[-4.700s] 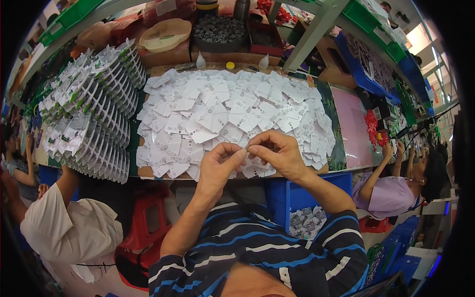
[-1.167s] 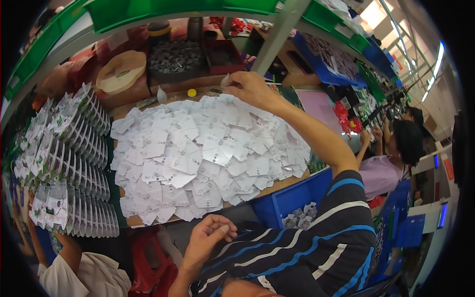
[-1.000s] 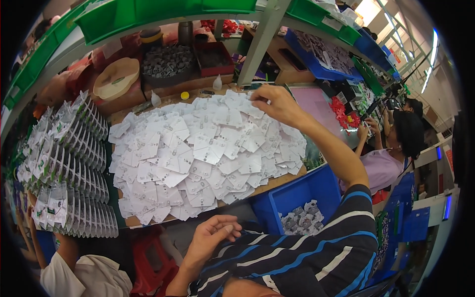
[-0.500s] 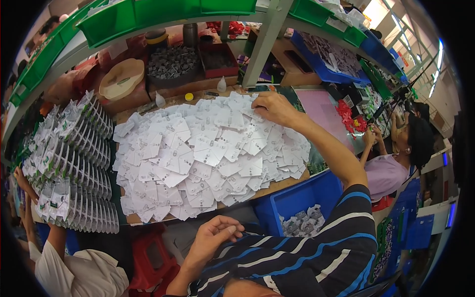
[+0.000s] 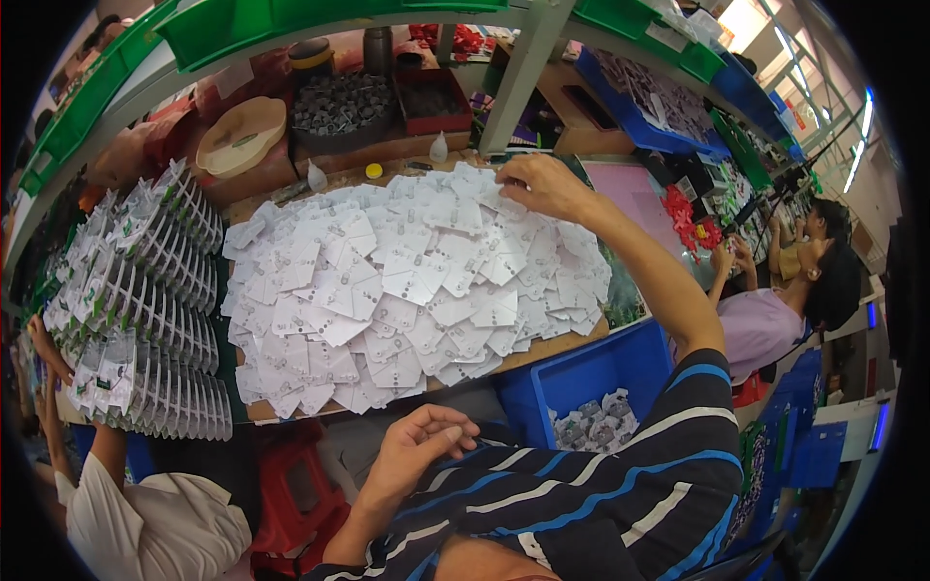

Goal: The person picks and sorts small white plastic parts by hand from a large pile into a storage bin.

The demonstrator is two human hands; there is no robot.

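A broad heap of flat white angular pieces (image 5: 387, 281), with small fittings on them, covers the table before me. At its far right edge, my right hand (image 5: 544, 184) reaches down with fingers curled and tips against the pieces. Whether it grips one is hidden. My left hand (image 5: 423, 443) is held in front of my striped shirt, below the near edge of the heap. Its fingers are bent together with the thumb against them, and nothing shows in them.
Tall rows of stacked clear and white parts (image 5: 145, 310) stand at the left, beside a co-worker's arm (image 5: 111, 455). A blue bin (image 5: 542, 387) holds grey parts by my right side. Behind the heap are a cream basin (image 5: 242, 136), a tub of metal parts (image 5: 344, 145) and a shelf post (image 5: 526, 87).
The view has tilted slightly, shifting the heap a little upward in the picture. My right hand stays at the heap's far edge, and my left hand keeps about the same pose.
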